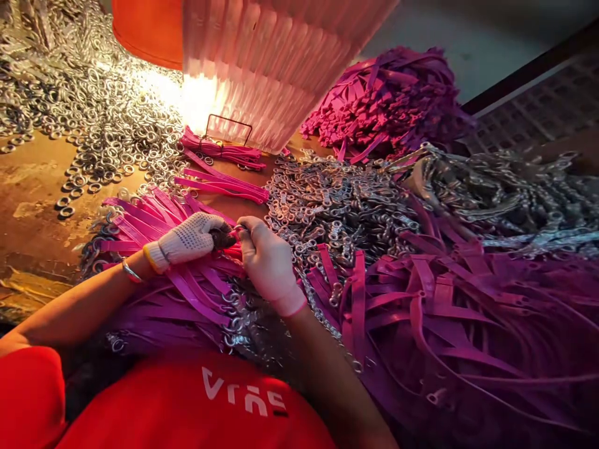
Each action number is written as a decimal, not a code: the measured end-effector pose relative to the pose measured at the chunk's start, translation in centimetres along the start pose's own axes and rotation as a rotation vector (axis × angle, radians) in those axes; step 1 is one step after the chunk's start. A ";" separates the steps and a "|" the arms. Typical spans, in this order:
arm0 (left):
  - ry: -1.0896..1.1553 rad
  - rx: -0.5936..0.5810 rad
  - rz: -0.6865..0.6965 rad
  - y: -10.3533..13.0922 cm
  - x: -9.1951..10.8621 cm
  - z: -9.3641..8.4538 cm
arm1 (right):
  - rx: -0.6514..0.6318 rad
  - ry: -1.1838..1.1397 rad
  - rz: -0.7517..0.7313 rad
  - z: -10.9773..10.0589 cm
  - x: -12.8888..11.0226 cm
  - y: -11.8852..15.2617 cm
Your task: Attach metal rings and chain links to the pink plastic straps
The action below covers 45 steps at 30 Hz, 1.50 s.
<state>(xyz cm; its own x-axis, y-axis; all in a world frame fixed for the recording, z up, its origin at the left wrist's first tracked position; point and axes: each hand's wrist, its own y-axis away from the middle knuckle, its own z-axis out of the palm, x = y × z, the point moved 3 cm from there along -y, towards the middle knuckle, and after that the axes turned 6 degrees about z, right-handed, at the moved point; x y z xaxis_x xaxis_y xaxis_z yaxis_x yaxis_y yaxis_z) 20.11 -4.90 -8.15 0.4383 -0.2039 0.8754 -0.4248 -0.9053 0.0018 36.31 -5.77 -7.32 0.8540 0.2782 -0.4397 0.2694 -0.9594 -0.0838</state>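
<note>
My left hand [189, 240], in a white glove with dark dots and blackened fingertips, is closed on a pink strap [234, 251]. Against it, my right hand [270, 262], in a plain white glove, pinches the same strap near its end. A small metal piece seems to sit between the fingertips, too hidden to make out. Below both hands lies a heap of pink straps [156, 218], with metal rings and hooks [234, 318] at their ends. Just beyond my right hand is a pile of metal snap hooks and links [337, 206].
Loose metal rings [121, 125] spread across the back left of the wooden table [37, 206]. A bundle of pink straps [224, 153] lies beneath a ribbed translucent sheet [266, 62] beside a bright lamp. Purple straps pile up at the back [388, 103] and right [449, 312].
</note>
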 end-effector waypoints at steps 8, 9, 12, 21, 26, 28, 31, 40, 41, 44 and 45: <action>0.114 0.061 0.005 0.5 -0.7 0.5 | -0.246 0.228 0.025 -0.1 -0.2 -0.7; 0.085 0.077 0.011 0.5 -0.9 0.6 | -0.249 0.277 0.000 0.1 -0.3 -0.8; 0.043 0.092 0.034 0.4 -1.3 0.6 | -0.260 0.422 -0.109 0.6 -0.9 -0.8; 0.319 0.008 -0.147 0.4 -1.1 -0.3 | -0.184 0.429 -0.129 0.7 -2.2 1.0; 0.463 0.051 -0.272 0.2 -2.0 -0.7 | 0.004 0.363 -0.051 -0.9 -0.4 2.7; 0.482 0.100 -0.312 0.2 -2.1 -0.9 | 0.089 0.328 0.023 -2.0 2.8 3.7; 0.549 0.200 -0.318 0.0 -1.7 -1.2 | 0.113 0.378 0.337 -2.3 9.4 5.2; 1.103 0.315 -0.488 1.2 1.2 0.3 | 0.107 0.261 0.375 0.6 16.0 5.9; 1.110 0.283 -0.479 1.7 1.7 0.6 | 0.175 0.163 0.354 -0.2 15.7 5.7; 1.098 0.202 -0.382 2.9 2.9 1.5 | 0.311 -0.298 0.275 -3.1 12.8 5.1; 1.085 0.192 -0.338 3.4 3.1 1.8 | 0.285 -0.439 0.241 -3.8 11.0 4.9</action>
<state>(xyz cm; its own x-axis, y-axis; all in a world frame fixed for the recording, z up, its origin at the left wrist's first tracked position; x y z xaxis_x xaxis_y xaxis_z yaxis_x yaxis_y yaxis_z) 21.49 -9.25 -6.26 -0.4448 0.4033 0.7997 -0.2472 -0.9135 0.3232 48.74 -7.26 -9.22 0.5953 0.0628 -0.8010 -0.0930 -0.9849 -0.1464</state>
